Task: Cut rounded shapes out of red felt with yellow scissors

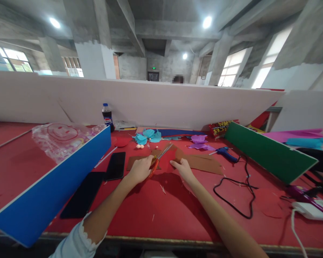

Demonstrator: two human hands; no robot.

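My left hand [141, 169] is closed around the orange handles of a pair of scissors [161, 155], whose metal blades point away and to the right. Between thumb and fingers, my right hand [183, 169] pinches a piece of brown paper [178, 154]. The blade tips are close to this piece's left edge; whether they touch it I cannot tell. More brown sheets lie flat on the red table: a long brown strip [204, 163] to the right, and a smaller brown sheet [136, 163] partly behind my left hand.
A blue panel [59, 182] and a green panel [266, 152] stand at the sides. Blue paper flowers [148, 136] and a purple flower [199, 141] lie beyond my hands. At right is a glue gun [227, 154] with its black cord; at left, a phone [115, 165] and a cola bottle [107, 118].
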